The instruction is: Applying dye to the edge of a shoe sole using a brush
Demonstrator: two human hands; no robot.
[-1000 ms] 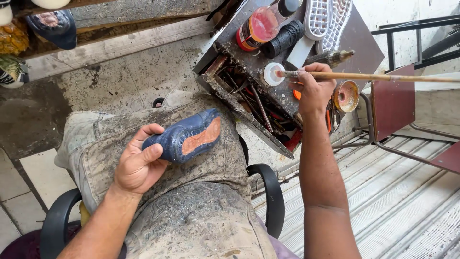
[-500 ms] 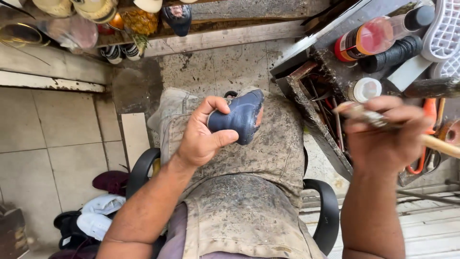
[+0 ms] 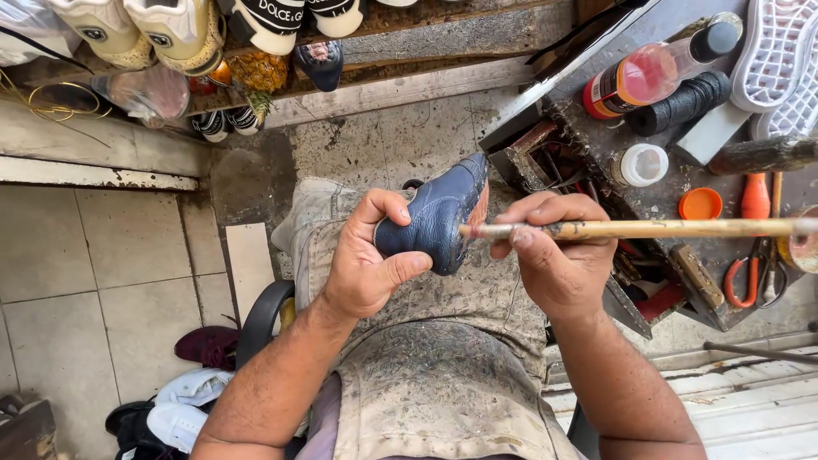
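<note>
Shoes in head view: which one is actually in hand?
The dark blue shoe, gripped by the left hand over the lap, with the right hand's stick at its edge. The others sit on the shelf or floor.

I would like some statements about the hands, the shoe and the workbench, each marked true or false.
1. The left hand holds a dark blue shoe. True.
2. The right hand holds scissors. False: it grips a long wooden stick; the orange-handled scissors lie on the workbench.
3. The stick's tip is at the shoe. True.
4. The shoe lies on the floor. False: it is held above the lap.
5. An orange lid lies on the workbench. True.
</note>
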